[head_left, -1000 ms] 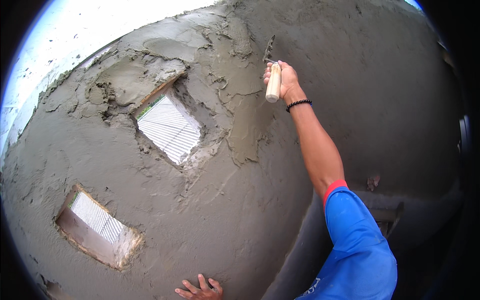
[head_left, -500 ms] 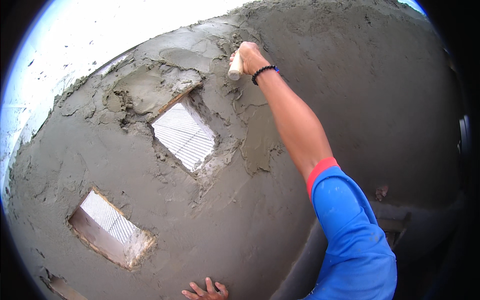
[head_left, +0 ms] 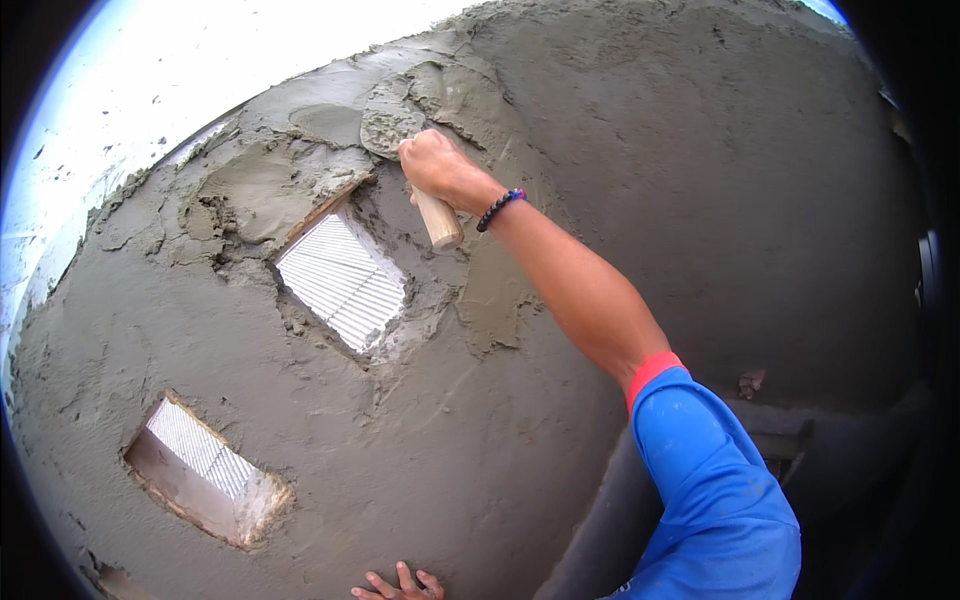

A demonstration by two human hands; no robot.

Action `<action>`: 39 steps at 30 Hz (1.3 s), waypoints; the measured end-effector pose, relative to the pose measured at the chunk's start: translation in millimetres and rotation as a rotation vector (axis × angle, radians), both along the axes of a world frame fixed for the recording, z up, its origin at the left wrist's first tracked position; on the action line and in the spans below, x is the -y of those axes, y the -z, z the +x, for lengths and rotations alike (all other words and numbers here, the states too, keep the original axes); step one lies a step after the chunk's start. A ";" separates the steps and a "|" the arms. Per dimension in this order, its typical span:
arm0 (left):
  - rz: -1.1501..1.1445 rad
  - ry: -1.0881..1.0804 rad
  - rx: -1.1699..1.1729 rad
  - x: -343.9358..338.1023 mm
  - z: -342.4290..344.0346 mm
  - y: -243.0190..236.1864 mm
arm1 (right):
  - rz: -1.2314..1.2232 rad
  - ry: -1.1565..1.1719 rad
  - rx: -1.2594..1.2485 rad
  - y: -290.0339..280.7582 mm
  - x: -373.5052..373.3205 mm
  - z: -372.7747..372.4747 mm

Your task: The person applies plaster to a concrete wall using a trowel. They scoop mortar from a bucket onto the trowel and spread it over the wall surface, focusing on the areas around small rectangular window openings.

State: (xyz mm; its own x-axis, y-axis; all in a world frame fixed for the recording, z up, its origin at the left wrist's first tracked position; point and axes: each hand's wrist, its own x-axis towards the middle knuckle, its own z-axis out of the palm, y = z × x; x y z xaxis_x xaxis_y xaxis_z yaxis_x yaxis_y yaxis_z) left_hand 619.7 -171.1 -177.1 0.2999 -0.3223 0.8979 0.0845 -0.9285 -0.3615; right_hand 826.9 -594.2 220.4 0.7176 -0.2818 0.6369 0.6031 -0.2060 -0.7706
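Observation:
My right hand (head_left: pixel 440 165) is wrapped round the pale wooden handle of a trowel (head_left: pixel 441 225). The trowel's blade, coated in grey mortar, lies against the upper part of the plastered wall (head_left: pixel 480 440). Its edges are hard to tell from the wet mortar around it. Just below and left of the trowel is a rectangular opening (head_left: pixel 345 275) with rough edges, through which a ribbed pale surface shows. At the bottom edge my left hand (head_left: pixel 402 588) rests on the wall, fingers spread and holding nothing; only its fingers show.
A second rectangular opening (head_left: pixel 205 470) sits lower left, and part of another hollow (head_left: pixel 115 580) shows below it. A white surface (head_left: pixel 200 70) borders the wall at the upper left. A darker plastered wall (head_left: pixel 720 200) stands to the right.
My right hand has moved down and left with the trowel, and the blade has come into sight. The left hand stays on the wall. The view has shifted slightly.

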 end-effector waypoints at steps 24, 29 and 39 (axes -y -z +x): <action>0.013 -0.009 -0.040 2.9 0.7 0.8 | 0.275 0.089 -0.303 207.7 143.9 70.3; 0.009 0.002 -0.021 0.6 1.6 -0.6 | 0.630 -0.179 -0.225 139.8 110.1 49.7; 0.003 -0.004 -0.018 0.2 1.0 0.8 | -0.035 0.008 -0.062 24.3 32.9 12.6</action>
